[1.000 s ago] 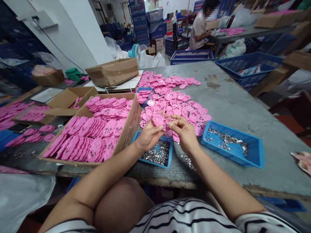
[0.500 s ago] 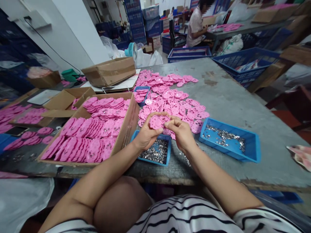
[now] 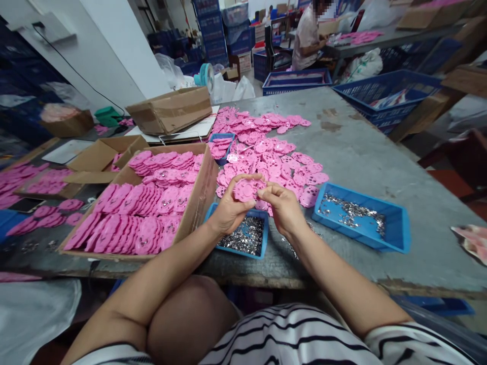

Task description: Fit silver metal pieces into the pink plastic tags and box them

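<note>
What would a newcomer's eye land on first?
A loose heap of bright pink scalloped pieces on the gray table grabs the eye first, with stacked rows in the cardboard box on the left. At center, the left hand holds one pink piece, the right hand at its edge. A blue tray of shiny metal bits glints near the left hand, another blue tray to the right.

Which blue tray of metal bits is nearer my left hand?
The smaller tray, beside the cardboard box; the longer tray lies past your right hand.
</note>
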Motion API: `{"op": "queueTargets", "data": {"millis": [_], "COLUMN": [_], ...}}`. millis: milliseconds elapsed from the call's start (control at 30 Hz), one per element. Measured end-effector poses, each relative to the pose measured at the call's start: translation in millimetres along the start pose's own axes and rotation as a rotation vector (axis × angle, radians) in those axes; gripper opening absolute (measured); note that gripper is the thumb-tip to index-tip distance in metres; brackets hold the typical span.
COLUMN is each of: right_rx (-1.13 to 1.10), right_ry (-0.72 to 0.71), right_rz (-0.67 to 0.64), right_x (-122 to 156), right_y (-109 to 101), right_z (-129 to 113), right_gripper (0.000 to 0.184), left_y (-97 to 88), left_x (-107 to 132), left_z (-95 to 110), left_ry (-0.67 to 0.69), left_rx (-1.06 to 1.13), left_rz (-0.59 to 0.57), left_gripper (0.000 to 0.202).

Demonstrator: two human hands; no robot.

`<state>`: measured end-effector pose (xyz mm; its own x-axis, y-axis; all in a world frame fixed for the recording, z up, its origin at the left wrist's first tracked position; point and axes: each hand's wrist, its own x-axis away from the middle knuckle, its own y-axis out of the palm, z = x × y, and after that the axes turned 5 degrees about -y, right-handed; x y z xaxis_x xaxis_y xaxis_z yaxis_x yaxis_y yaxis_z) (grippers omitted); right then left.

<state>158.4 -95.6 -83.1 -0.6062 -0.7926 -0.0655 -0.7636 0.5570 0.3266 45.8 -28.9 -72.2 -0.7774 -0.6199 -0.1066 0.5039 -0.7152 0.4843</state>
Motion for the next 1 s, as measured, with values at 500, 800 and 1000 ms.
{"op": "queueTargets", "data": {"millis": [500, 800, 1000], "right_rx": [0.041, -0.054, -0.078], "right_ry": [-0.032, -0.115, -0.094], "right_rz": [0.034, 0.046, 0.045], "right_x": [2.3, 6.3, 5.6], "right_y": [2.2, 5.9, 0.7], "right_z": [5.6, 18.3, 17.5], "right_gripper": [0.014, 0.025, 0.021], "left_y": [-0.5, 6.3, 7.9], "left_x": [0.3, 0.4, -3.6], "left_z": [-0.7, 6.6, 9.7], "left_ry": [-0.007, -0.079, -0.150], "left_rx": [-0.002, 0.085, 0.128], "left_rz": [0.019, 0.103, 0.187], "left_gripper": [0.052, 0.060, 0.062]}}
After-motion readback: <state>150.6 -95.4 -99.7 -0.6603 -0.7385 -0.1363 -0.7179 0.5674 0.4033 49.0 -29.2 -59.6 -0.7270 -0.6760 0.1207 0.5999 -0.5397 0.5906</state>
